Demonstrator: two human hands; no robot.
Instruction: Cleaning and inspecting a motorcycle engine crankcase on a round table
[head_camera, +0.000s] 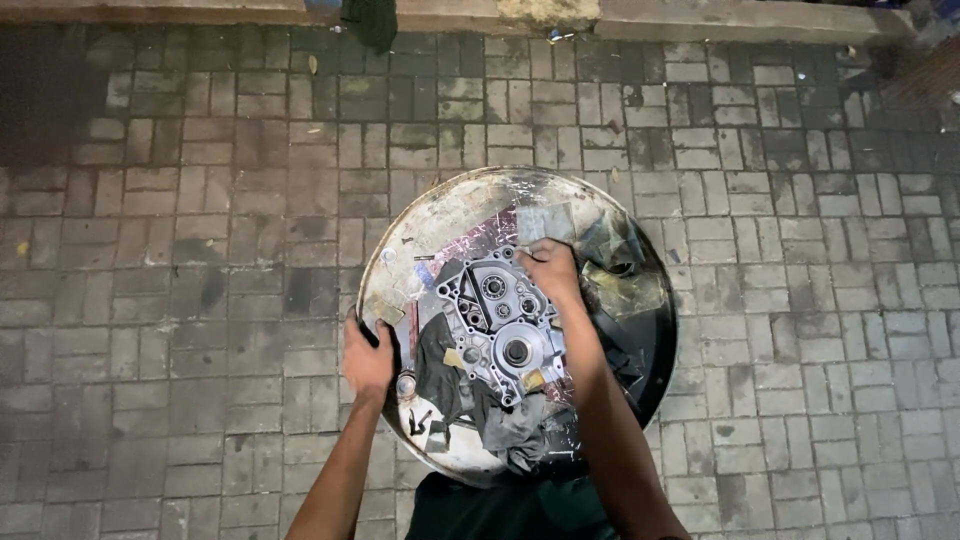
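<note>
A large round metal pan (440, 215) is in front of me, above the brick paving. In it lies a grey cast-metal engine case half (500, 325) with round bearing holes, among dirty rags and scraps. My left hand (366, 358) grips the pan's left rim. My right hand (548, 268) is closed on the far upper edge of the engine case, next to a folded piece of card. My forearms reach up from the bottom of the view.
Grey brick paving (200, 300) surrounds the pan on all sides. A concrete kerb (700, 18) runs along the top edge. Small bits of litter lie near the kerb. A dark stain marks the bricks at the upper left.
</note>
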